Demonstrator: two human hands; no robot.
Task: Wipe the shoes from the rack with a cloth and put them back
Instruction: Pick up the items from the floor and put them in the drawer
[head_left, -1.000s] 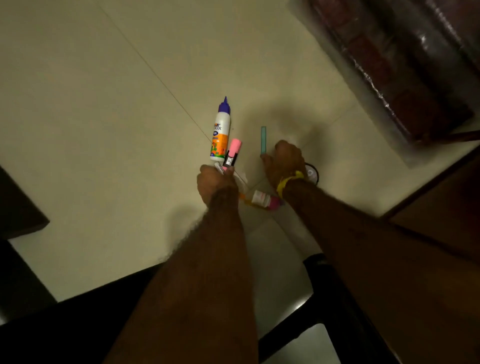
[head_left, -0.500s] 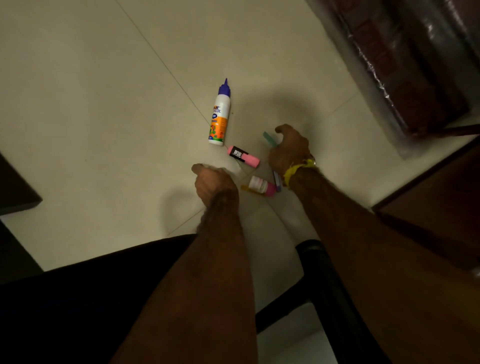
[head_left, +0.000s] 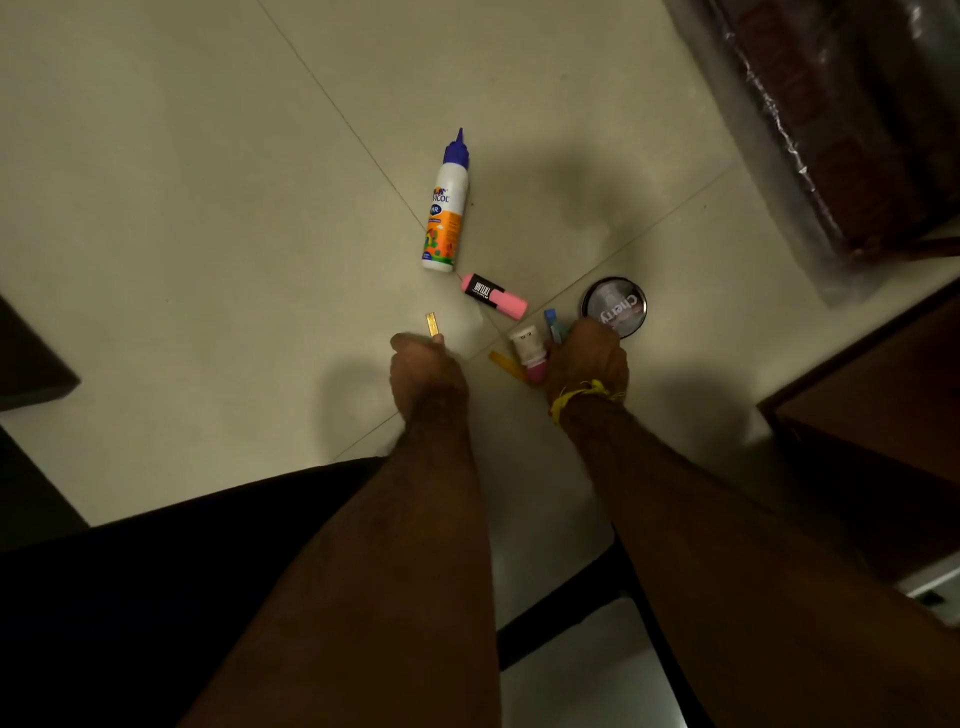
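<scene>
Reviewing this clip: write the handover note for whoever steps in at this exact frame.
Left hand: pinches a small gold strip just above the floor.
Right hand: fingers curled down among the small items by the round tin; what it grips is hidden.
On the floor: glue bottle, pink highlighter, small white bottle.
No shoes, rack or cloth in view, so no wiping evident. Left: wipe the shoes and put them back.

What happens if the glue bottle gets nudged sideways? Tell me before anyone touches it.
The glue bottle lies on its side on the smooth tile floor, and its body looks round, so it would probably roll rather than slide. The tapered purple cap end likely makes it curve as it rolls. It looks like plastic, so probably light and not fragile.
</scene>
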